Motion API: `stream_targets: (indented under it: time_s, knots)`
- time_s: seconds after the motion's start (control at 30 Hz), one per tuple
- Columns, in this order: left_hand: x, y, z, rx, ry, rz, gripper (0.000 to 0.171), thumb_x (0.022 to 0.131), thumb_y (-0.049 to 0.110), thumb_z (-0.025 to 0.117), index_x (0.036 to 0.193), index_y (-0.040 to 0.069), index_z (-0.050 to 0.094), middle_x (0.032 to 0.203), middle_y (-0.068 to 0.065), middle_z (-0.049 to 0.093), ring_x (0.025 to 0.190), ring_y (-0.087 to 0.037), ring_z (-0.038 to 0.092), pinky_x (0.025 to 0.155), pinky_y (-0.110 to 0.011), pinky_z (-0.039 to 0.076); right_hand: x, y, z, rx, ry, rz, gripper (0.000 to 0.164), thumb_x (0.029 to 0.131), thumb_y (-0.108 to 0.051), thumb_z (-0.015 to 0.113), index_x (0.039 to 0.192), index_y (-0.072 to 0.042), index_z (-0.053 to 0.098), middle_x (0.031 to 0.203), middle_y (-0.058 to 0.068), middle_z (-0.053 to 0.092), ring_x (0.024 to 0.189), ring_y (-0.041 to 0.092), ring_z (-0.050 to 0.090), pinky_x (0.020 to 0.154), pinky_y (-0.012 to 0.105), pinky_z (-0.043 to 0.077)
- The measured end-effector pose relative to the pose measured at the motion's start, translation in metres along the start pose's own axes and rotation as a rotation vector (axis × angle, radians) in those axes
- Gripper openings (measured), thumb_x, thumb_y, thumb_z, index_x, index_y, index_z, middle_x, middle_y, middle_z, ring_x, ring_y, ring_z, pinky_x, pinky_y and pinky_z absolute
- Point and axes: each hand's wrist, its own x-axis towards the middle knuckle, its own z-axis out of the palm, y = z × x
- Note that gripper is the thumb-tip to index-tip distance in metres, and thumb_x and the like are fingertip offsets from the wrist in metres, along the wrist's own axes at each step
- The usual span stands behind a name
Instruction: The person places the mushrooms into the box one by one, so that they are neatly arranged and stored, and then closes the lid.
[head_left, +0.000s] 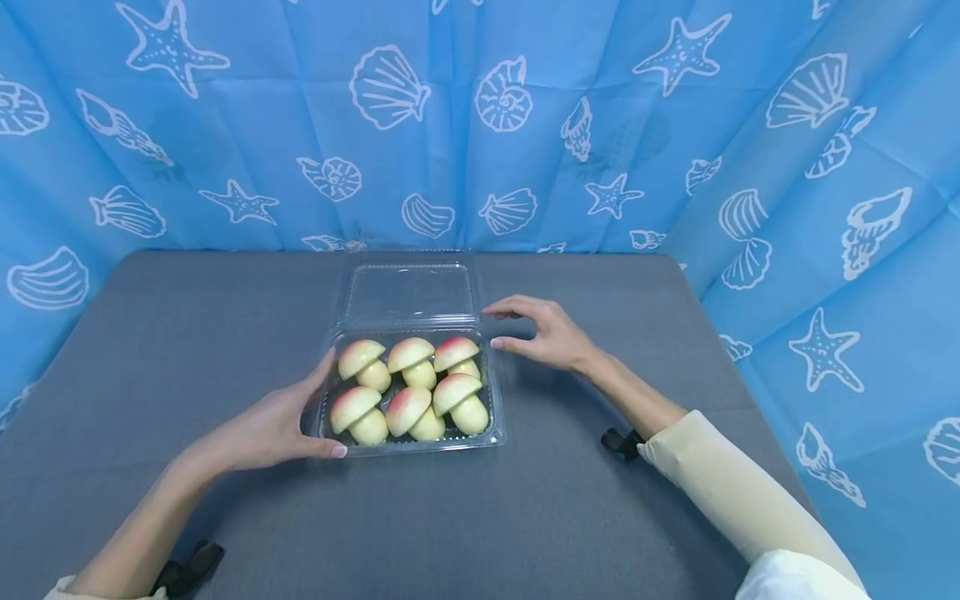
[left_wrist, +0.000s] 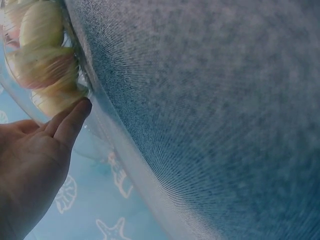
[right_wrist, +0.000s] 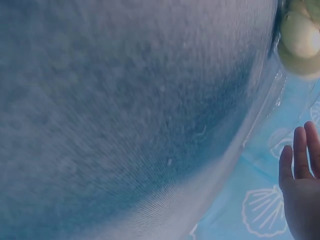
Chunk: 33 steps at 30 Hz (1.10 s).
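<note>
A clear plastic clamshell box [head_left: 450,447] lies on the grey table with its lid [head_left: 408,292] folded back, away from the person. Inside it sit several pale yellow mushroom-shaped pieces [head_left: 408,408] with red-tinged caps, in two rows. My left hand [head_left: 262,429] is at the box's left end, thumb along the front corner and straight fingers against the left side. In the left wrist view, fingertips of the left hand [left_wrist: 45,155] meet the box's edge. To the right of the box, my right hand [head_left: 551,333] hovers with thumb and fingers parted, holding nothing.
A grey cloth covers the table [head_left: 562,517]. Behind it and along the right hangs a blue curtain [head_left: 465,167] printed with white shells and starfish. Black straps [head_left: 622,443] show at both wrists.
</note>
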Motion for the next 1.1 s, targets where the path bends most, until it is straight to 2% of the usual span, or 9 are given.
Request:
stream_targets:
  time_s: [0.13,0.3,0.73,0.93,1.1]
  knots:
    - [0.001,0.000,-0.001,-0.004,-0.005,-0.002,0.128,0.077,0.055,0.080,0.160,0.014,-0.008,0.161,-0.027,0.017,0.142,-0.047,0.029,0.105,-0.064,0.036,0.004,0.005,-0.002,0.021,0.014,0.055,0.047,0.088,-0.024,0.077,0.129,-0.005,0.065,0.126,0.009,0.066,0.111,0.023,0.064,0.099,0.043,0.049]
    - [0.002,0.000,-0.001,-0.014,-0.010,-0.003,0.128,0.077,0.054,0.081,0.159,0.013,-0.008,0.161,-0.027,0.016,0.142,-0.047,0.028,0.106,-0.064,0.036,0.008,0.010,-0.003,0.030,0.005,0.128,0.050,0.091,-0.026,0.074,0.134,-0.005,0.061,0.129,0.009,0.064,0.113,0.023,0.064,0.102,0.039,0.048]
    - [0.002,0.000,-0.001,-0.025,-0.005,-0.001,0.129,0.076,0.053,0.082,0.160,0.012,-0.007,0.161,-0.027,0.015,0.142,-0.048,0.029,0.107,-0.064,0.035,0.019,0.015,0.007,0.079,-0.015,0.309,0.057,0.094,-0.027,0.071,0.142,-0.003,0.053,0.133,0.015,0.062,0.109,0.025,0.067,0.098,0.038,0.051]
    - [0.002,0.000,-0.001,-0.020,-0.007,-0.005,0.130,0.076,0.052,0.083,0.160,0.011,-0.007,0.161,-0.027,0.015,0.142,-0.048,0.027,0.106,-0.065,0.034,0.026,0.017,0.012,0.052,-0.039,0.410,0.063,0.094,-0.037,0.069,0.145,-0.005,0.051,0.131,0.012,0.064,0.111,0.023,0.066,0.098,0.037,0.051]
    - [0.003,-0.001,-0.001,-0.016,-0.008,-0.006,0.130,0.075,0.053,0.083,0.160,0.010,-0.006,0.161,-0.028,0.016,0.143,-0.048,0.026,0.106,-0.065,0.034,0.031,0.017,0.015,0.039,-0.061,0.460,0.064,0.093,-0.043,0.067,0.144,-0.007,0.052,0.127,0.014,0.066,0.111,0.024,0.066,0.095,0.038,0.053]
